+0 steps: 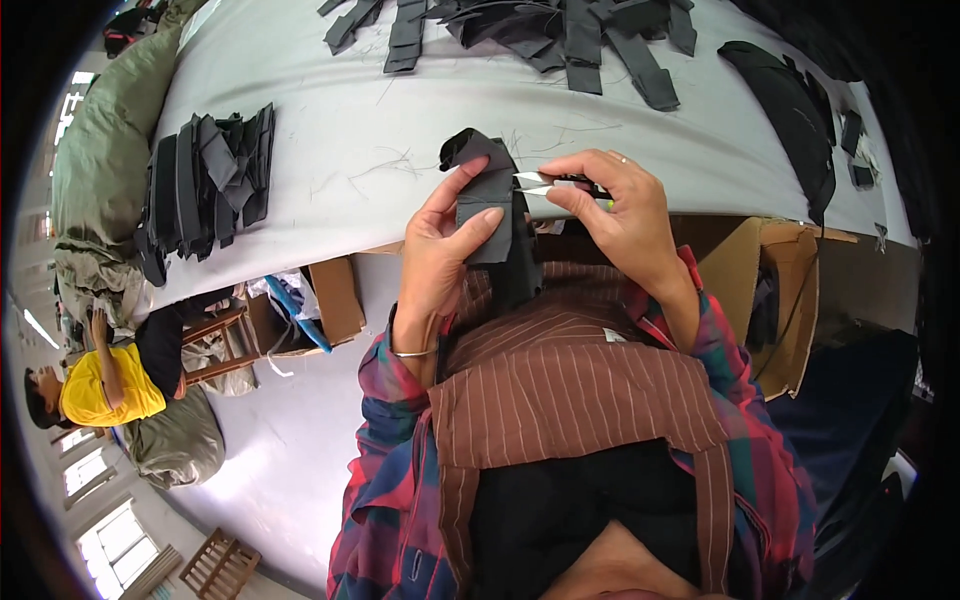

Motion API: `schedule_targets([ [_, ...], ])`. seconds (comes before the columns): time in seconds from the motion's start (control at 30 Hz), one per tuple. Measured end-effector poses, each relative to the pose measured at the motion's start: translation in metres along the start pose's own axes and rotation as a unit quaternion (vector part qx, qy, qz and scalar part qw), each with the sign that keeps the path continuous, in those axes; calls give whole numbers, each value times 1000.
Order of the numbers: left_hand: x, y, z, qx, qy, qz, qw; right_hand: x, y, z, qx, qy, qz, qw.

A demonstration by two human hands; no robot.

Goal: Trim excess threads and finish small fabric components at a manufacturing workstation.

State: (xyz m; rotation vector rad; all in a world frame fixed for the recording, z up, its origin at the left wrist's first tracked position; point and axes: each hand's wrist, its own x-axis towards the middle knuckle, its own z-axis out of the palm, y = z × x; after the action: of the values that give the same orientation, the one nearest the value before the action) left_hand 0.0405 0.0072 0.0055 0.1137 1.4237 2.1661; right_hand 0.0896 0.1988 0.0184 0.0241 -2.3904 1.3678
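Note:
My left hand (pixel 445 225) pinches a dark grey strip of folded cloth (pixel 487 215) between thumb and fingers, just over the table's near edge. The strip's upper end curls over, and its lower part hangs down toward my apron. In my right hand (pixel 625 205) is a small pair of thread snips (pixel 565 185). Their two pale blades point left and stand slightly apart, right beside the edge of the cloth. Whether the blades touch a thread is too small to tell.
A pale cloth-covered table (pixel 330 130) spreads ahead, with loose threads on it. Dark strips lie in a stack (pixel 210 180) at left and a heap (pixel 540 35) at the far side. A cardboard box (pixel 785 300) stands below right. A person in yellow (pixel 115 385) sits at far left.

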Motion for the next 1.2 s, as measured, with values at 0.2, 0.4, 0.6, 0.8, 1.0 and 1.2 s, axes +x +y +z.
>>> schedule_targets([
  [0.2, 2, -3, 1, 0, -6, 13, 1000, 1, 5, -2, -72, -24, -60, 995],
  [0.4, 4, -4, -5, 18, -1, 31, 999, 3, 7, -3, -61, -38, -61, 996],
  [0.6, 3, -15, -7, -124, -80, 18, 989, 7, 7, 10, 67, -46, 77, 994],
  [0.8, 2, -15, -8, -68, 23, -16, 997, 1, 6, 26, 176, -42, 85, 980],
  [1.0, 0, -15, -17, -131, 74, 0, 989, -10, -11, 13, 141, -123, 143, 972],
  [1.2, -4, -6, -18, -66, 83, 28, 994, -19, -13, 14, 103, -129, 129, 978],
])
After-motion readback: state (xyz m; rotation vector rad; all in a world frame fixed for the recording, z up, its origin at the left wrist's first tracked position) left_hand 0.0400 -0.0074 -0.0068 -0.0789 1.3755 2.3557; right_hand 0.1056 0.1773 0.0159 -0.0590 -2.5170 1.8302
